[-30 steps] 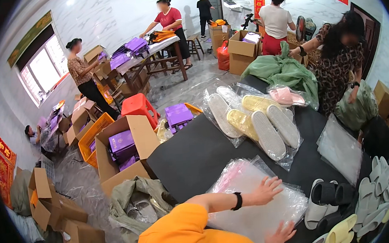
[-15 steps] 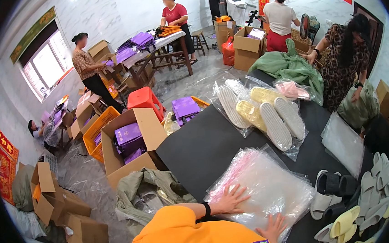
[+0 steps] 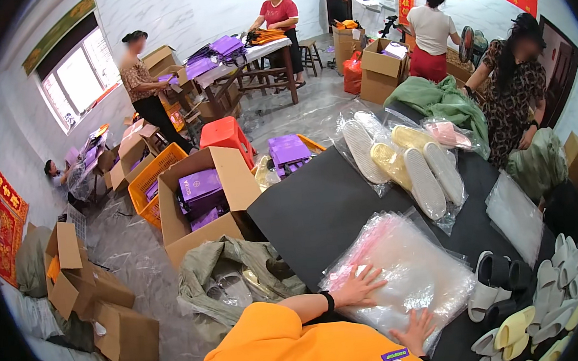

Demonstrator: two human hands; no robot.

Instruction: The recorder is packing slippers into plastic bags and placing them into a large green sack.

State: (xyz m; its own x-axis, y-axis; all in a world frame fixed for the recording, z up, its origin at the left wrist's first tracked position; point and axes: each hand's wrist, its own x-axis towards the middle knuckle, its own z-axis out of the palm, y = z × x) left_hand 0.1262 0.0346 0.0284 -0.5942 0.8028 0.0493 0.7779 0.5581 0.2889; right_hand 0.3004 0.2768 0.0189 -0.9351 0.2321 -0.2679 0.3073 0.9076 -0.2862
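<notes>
A thick stack of clear plastic bags (image 3: 424,265), pink along its left edge, lies on the black tabletop (image 3: 311,206). My left hand (image 3: 360,287) rests flat on the stack's left part with fingers spread. On its near edge lies my right hand (image 3: 416,331), also open, fingers apart. Beyond the stack are bagged slippers, a white pair (image 3: 362,149) and yellow ones (image 3: 425,180), with a pink bagged pair (image 3: 447,134) behind. To the right is a smaller pile of clear bags (image 3: 514,217).
Loose slippers in grey (image 3: 556,298), yellow (image 3: 513,332) and black (image 3: 494,269) crowd the table's right side. An open sack (image 3: 205,282) and a carton (image 3: 234,178) of purple packages stand left. A co-worker (image 3: 516,95) stands at the far right beside green sacks (image 3: 442,104); others work farther back.
The view has shifted slightly, so the scene sits farther right. Both my hands stay on the bag stack. The co-worker at the right has raised their head.
</notes>
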